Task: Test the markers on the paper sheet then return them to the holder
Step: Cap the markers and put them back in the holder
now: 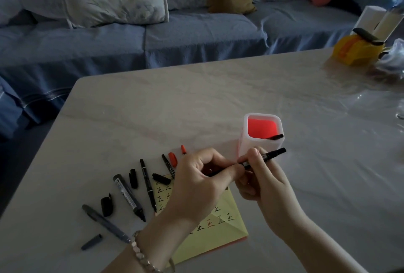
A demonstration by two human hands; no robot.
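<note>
Dimly lit, a blue sofa (153, 39) with cushions (113, 4) runs behind a pale counter (218, 98). Both hands meet above the counter's near part. The left hand (196, 181), a bracelet (142, 255) at its wrist, pinches one end of a black marker (271, 154) with curled fingers. The right hand (262, 181) grips the same barrel, whose far end points up and right past the holder (262, 132). Under the hands lies the yellow paper sheet (227, 213), covered with written marks. The white holder, red inside, stands upright just beyond, a second marker (276, 136) leaning on its rim. Left of the sheet lie uncapped markers (129, 196) and loose caps (133, 178).
</note>
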